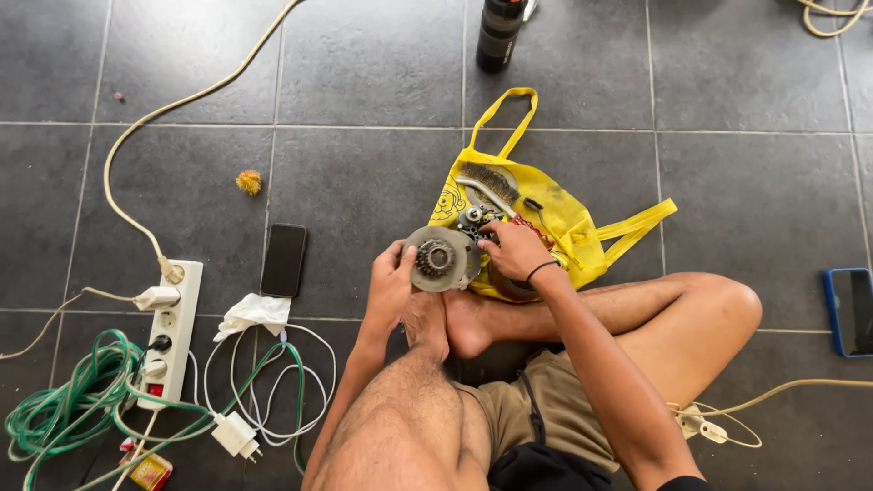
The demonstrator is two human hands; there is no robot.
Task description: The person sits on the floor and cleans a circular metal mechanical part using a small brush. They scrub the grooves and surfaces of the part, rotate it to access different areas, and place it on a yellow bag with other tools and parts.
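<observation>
I sit cross-legged on a dark tiled floor. My left hand [389, 284] grips the left edge of a round grey metal disc with a toothed gear at its centre [440, 258], held just above my feet. My right hand [515, 251], with a black band on its wrist, rests on small metal parts [474, 218] at the disc's right side. Under them lies a yellow cloth bag [564, 223] holding a wire brush [489, 180] and other greasy parts.
A black phone [284, 259] and a crumpled white cloth [252, 314] lie to the left. A white power strip [173, 327] with plugs, white cables and a green cord [64, 414] sits at lower left. A dark bottle [499, 35] stands ahead; a blue-cased phone [850, 311] lies right.
</observation>
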